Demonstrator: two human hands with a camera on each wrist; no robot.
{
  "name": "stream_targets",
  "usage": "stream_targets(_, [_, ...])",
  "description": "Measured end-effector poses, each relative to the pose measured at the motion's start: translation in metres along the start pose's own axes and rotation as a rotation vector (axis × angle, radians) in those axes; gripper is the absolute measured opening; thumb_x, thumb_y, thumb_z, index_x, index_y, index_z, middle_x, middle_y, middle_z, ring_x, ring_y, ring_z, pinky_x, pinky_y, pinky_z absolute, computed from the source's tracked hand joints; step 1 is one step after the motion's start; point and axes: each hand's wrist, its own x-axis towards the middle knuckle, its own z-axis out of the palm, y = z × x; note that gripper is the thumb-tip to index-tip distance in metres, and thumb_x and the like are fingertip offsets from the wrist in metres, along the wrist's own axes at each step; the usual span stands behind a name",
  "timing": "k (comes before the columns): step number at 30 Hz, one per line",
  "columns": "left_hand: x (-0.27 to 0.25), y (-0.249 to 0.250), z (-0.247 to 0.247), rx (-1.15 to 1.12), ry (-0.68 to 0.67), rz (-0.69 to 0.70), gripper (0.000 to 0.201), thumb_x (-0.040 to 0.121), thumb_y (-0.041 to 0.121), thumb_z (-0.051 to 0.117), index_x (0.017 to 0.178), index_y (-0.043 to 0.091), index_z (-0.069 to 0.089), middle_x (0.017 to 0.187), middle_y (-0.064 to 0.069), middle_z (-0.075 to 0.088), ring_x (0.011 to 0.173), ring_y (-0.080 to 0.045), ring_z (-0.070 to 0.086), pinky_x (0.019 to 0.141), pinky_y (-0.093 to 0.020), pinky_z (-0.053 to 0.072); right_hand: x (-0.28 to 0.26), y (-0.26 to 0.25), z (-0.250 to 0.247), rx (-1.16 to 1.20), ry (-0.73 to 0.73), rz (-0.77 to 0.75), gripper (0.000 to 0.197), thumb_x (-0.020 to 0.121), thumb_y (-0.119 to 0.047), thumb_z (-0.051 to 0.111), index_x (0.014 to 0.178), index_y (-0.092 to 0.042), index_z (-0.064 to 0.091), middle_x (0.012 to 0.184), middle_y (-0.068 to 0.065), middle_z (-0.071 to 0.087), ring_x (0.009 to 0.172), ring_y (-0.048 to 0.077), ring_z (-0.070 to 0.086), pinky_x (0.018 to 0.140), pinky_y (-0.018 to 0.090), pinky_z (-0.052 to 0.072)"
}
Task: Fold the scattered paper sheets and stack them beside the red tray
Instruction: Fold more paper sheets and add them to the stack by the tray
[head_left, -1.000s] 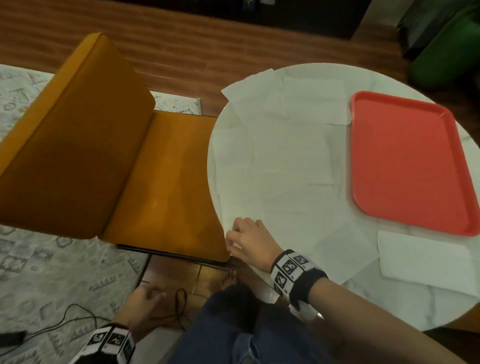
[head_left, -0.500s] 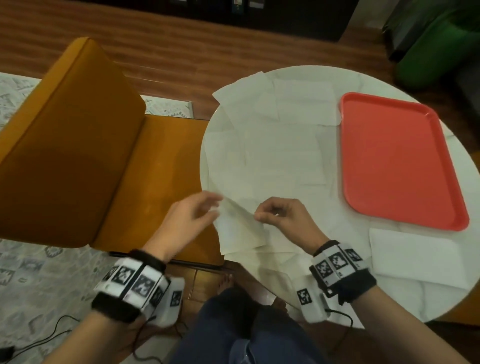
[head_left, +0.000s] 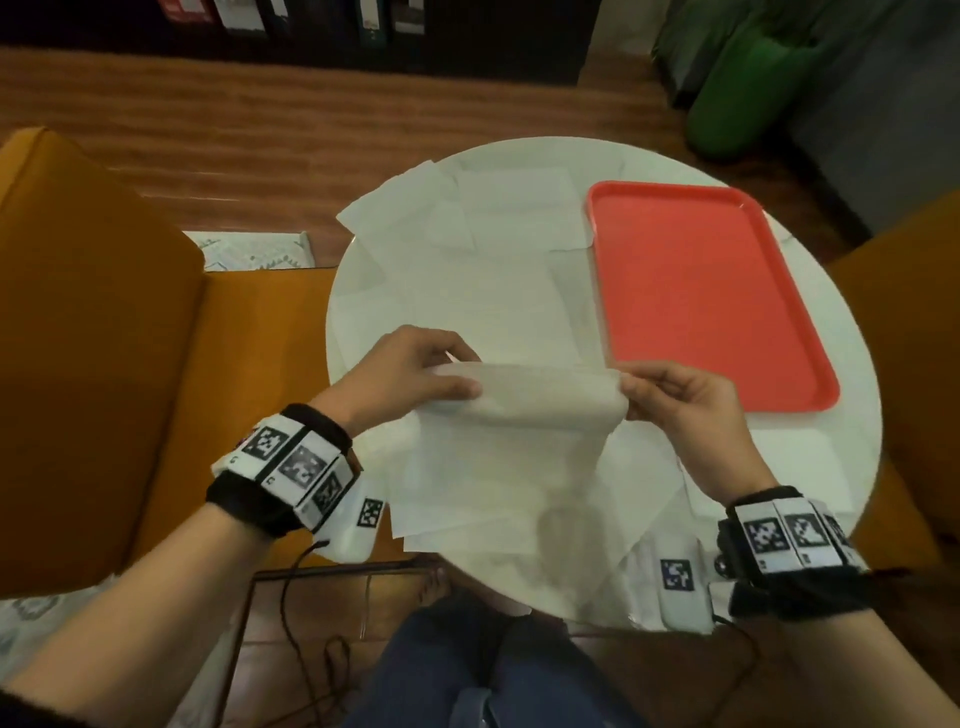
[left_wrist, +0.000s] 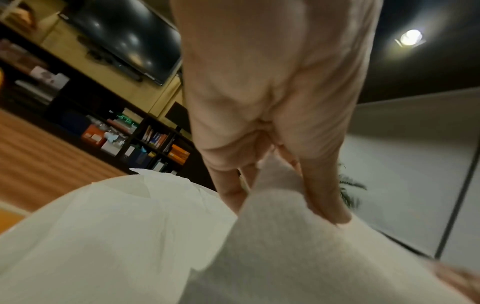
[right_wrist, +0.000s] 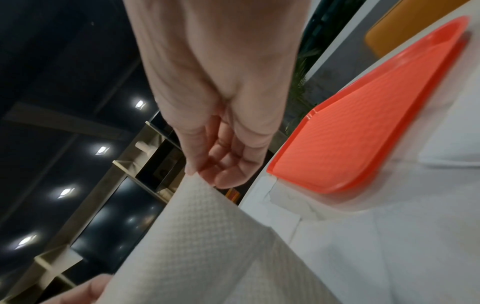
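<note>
A white embossed paper sheet (head_left: 524, 410) hangs above the near part of the round white table (head_left: 810, 280), curling over along its top edge. My left hand (head_left: 457, 382) pinches its upper left corner and my right hand (head_left: 631, 392) pinches its upper right corner. The left wrist view has the sheet (left_wrist: 298, 246) held between thumb and fingers (left_wrist: 322, 197). In the right wrist view my fingers (right_wrist: 207, 170) pinch the sheet (right_wrist: 202, 226). Several flat sheets (head_left: 467, 270) lie scattered left of the red tray (head_left: 696, 291). A folded sheet (head_left: 800, 457) lies below the tray.
An orange upholstered chair (head_left: 104, 338) stands left of the table, its seat against the table edge. Another orange seat (head_left: 914, 291) is at the right. A green object (head_left: 737, 88) stands on the wooden floor behind. A cable (head_left: 291, 613) runs on the floor by my legs.
My left hand came up from beside my leg to the table. Both hands took a sheet by its corners and lifted it off the near table edge, spreading it between them.
</note>
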Motion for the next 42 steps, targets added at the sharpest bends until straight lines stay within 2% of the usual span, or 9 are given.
stream_targets(3, [0.006,0.004,-0.009,-0.153,0.038,-0.053,0.020,0.079,0.023,0.076,0.096,0.016,0.069,0.093,-0.001,0.071,0.083,-0.010,0.065,0.070,-0.015,0.051,0.006,-0.001,-0.005,0.063,0.056,0.032,0.014,0.079,-0.009,0.068,0.092,-0.003,0.070,0.080,0.006,0.074,0.071,0.018,0.067,0.068,0.028,0.058])
stream_targets(11, [0.050,-0.026,0.001,-0.135,0.172,-0.241,0.027,0.075,0.024,0.081,0.094,0.009,0.070,0.092,-0.011,0.071,0.087,-0.027,0.068,0.078,-0.038,0.058,0.058,0.037,0.001,-0.249,0.112,0.179,0.003,0.085,-0.001,0.065,0.085,-0.005,0.067,0.071,0.008,0.065,0.056,0.013,0.059,0.053,0.019,0.053])
stream_targets(16, [0.065,-0.049,0.024,0.094,0.249,-0.215,0.022,0.082,0.025,0.074,0.098,0.011,0.067,0.100,-0.003,0.060,0.092,-0.019,0.052,0.076,-0.025,0.037,0.074,0.070,0.009,-0.436,0.114,0.221,0.009,0.085,-0.002,0.064,0.081,-0.009,0.067,0.067,0.007,0.065,0.057,0.015,0.061,0.055,0.023,0.052])
stream_targets(22, [0.062,-0.067,0.023,0.026,0.331,-0.205,0.011,0.080,0.022,0.075,0.086,0.014,0.070,0.082,-0.004,0.066,0.083,-0.023,0.062,0.075,-0.034,0.054,0.074,0.078,0.008,-0.406,0.167,0.248,0.012,0.085,-0.002,0.064,0.079,-0.011,0.067,0.068,0.007,0.066,0.058,0.014,0.061,0.057,0.021,0.054])
stream_targets(26, [0.060,-0.066,0.022,0.046,0.365,-0.222,0.023,0.076,0.022,0.079,0.095,0.013,0.070,0.084,-0.006,0.066,0.079,-0.016,0.057,0.068,-0.021,0.040,0.074,0.076,0.010,-0.426,0.165,0.243,0.008,0.086,0.000,0.063,0.085,-0.005,0.069,0.069,0.007,0.065,0.061,0.017,0.061,0.050,0.014,0.050])
stream_targets(31, [0.058,-0.057,0.027,0.016,0.346,-0.166,0.015,0.078,0.018,0.077,0.089,0.013,0.070,0.080,-0.005,0.065,0.071,-0.008,0.055,0.059,-0.016,0.037,0.076,0.064,0.022,-0.907,0.128,-0.010,0.024,0.088,-0.009,0.059,0.111,-0.013,0.064,0.099,0.007,0.066,0.084,0.017,0.059,0.079,0.030,0.052])
stream_targets(34, [0.057,-0.047,0.033,-0.037,0.276,-0.136,0.011,0.079,0.014,0.075,0.089,0.015,0.071,0.082,-0.008,0.068,0.076,-0.014,0.062,0.064,-0.022,0.045,0.075,0.046,0.052,-0.961,-0.078,-0.231,0.029,0.087,-0.020,0.062,0.116,-0.022,0.061,0.107,0.001,0.062,0.097,0.018,0.057,0.090,0.040,0.046])
stream_targets(37, [0.055,-0.038,0.037,-0.097,0.248,-0.106,0.015,0.076,0.016,0.078,0.090,0.018,0.071,0.080,-0.005,0.069,0.077,-0.013,0.063,0.061,-0.013,0.046,0.077,0.035,0.082,-1.022,-0.294,-0.160,0.026,0.087,-0.032,0.061,0.112,-0.026,0.064,0.108,-0.003,0.064,0.106,0.019,0.055,0.096,0.045,0.038])
stream_targets(42, [0.050,-0.038,0.031,-0.135,0.298,-0.066,0.029,0.070,0.022,0.083,0.095,0.024,0.067,0.083,0.003,0.067,0.073,-0.008,0.061,0.063,-0.010,0.046,0.080,0.028,0.088,-0.771,-0.273,-0.026,0.011,0.080,-0.026,0.073,0.082,-0.016,0.073,0.067,-0.009,0.062,0.067,0.006,0.055,0.063,0.018,0.039])
